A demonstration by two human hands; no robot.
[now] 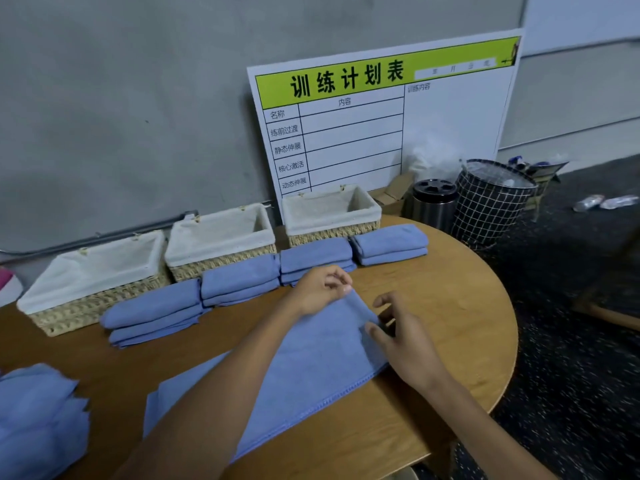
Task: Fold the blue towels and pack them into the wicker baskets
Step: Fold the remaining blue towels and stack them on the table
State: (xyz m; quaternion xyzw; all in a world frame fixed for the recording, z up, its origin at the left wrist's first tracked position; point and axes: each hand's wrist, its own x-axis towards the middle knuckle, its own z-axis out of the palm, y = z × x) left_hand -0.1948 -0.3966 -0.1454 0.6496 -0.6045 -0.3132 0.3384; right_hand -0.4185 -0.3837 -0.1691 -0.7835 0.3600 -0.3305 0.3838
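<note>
A blue towel (304,368) lies spread along the round wooden table (460,306), folded lengthwise. My left hand (320,289) pinches its far corner. My right hand (401,337) rests at the towel's right end, thumb and fingers on the near corner. Three white-lined wicker baskets stand empty at the back: left (86,289), middle (221,247), right (332,220). In front of them sit several stacks of folded blue towels, among them the left stack (156,313), a middle stack (239,282) and the right stack (391,244). A heap of unfolded blue towels (38,417) lies at the near left.
A white planning board (381,116) with a green header leans on the grey wall behind the baskets. Beside the table on the right stand a metal bin (434,202) and a black checked hamper (491,202). Dark speckled floor lies to the right.
</note>
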